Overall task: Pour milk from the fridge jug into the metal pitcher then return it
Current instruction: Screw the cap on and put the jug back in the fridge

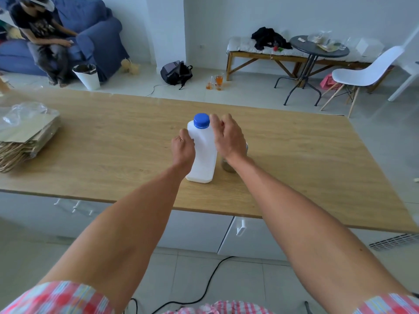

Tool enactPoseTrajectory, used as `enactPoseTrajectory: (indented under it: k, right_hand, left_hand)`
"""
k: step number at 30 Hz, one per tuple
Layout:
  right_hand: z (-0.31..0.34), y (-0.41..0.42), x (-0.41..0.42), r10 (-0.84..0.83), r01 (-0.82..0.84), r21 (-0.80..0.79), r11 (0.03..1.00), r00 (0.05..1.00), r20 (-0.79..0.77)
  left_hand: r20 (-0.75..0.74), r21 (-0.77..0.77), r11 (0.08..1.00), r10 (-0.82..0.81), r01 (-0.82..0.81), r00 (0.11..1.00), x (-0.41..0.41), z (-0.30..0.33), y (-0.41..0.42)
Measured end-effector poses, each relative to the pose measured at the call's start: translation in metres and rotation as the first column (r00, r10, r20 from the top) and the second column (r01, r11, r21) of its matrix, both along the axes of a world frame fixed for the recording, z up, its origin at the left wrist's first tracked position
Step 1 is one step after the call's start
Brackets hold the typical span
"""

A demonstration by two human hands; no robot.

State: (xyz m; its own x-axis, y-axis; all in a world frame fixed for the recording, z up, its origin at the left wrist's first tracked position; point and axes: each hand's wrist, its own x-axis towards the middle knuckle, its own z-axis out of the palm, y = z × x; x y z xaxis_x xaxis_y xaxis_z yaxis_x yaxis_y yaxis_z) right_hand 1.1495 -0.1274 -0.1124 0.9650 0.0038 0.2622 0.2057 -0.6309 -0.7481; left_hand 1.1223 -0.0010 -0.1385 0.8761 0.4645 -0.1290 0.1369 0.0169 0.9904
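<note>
Two bare forearms, coming out of pink checked sleeves, are reaching forward over the near edge of a wooden worktop. On the left hand, the fingers are curling around the left side of a white plastic milk jug, gripping its body partway up. On the right hand, the fingers are spreading loosely, the fingertips hovering just beside the blue screw cap; whether they are touching it cannot be told, and they are not closing on it. That jug is standing upright near the middle of the worktop, cap on. Just to its right, mostly hidden behind the right wrist, a metal pitcher is standing on the surface.

Judging by this, the opening step is in hand: steadying the jug so the cap can come off. Next, the right fingers need to close around the cap and twist while the left hand keeps the jug from turning. No pouring looks to have begun.

No label, brand or writing is readable on the jug or cap.

Stacked brown paper bags are lying at the worktop's left edge.
</note>
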Motion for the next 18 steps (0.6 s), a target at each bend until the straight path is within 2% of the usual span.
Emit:
enactPoseTrajectory:
  k: [3,5,8,10,11,13,15,18]
  right_hand:
    - [-0.027,0.0,-0.02,-0.155,0.174,0.195,0.965,0.982,-0.109]
    - [-0.05,0.0,-0.028,-0.181,0.238,0.249,0.939,0.956,-0.232]
    - [-0.072,0.005,-0.037,-0.058,0.247,0.322,0.914,0.865,-0.498]
    - [-0.072,0.011,-0.047,0.097,0.282,0.429,0.858,0.732,-0.674]
    - [-0.073,0.014,-0.049,0.173,0.305,0.489,0.817,0.68,-0.713]
    - [-0.071,0.019,-0.052,0.271,0.332,0.58,0.744,0.644,-0.716]
    - [-0.071,0.022,-0.053,0.308,0.342,0.629,0.698,0.65,-0.695]
    - [-0.073,0.025,-0.055,0.326,0.303,0.646,0.701,0.67,-0.668]
  left_hand:
    - [-0.015,-0.007,1.0,-0.016,0.016,1.0,-0.003,0.004,0.003]
    - [-0.009,-0.002,1.0,-0.026,0.026,1.0,-0.006,0.009,0.007]
    - [0.037,-0.005,0.999,-0.032,0.032,0.999,-0.011,0.017,0.013]
    - [0.062,-0.011,0.999,-0.037,0.038,0.997,-0.017,0.02,0.016]
    - [0.069,-0.015,0.999,-0.037,0.039,0.997,-0.02,0.021,0.018]
    - [0.083,-0.021,0.999,-0.038,0.04,0.996,-0.027,0.021,0.02]
    - [0.085,-0.013,0.999,-0.029,0.031,0.996,-0.033,0.023,0.022]
    - [0.1,-0.018,1.0,-0.007,0.008,0.995,-0.039,0.025,0.024]
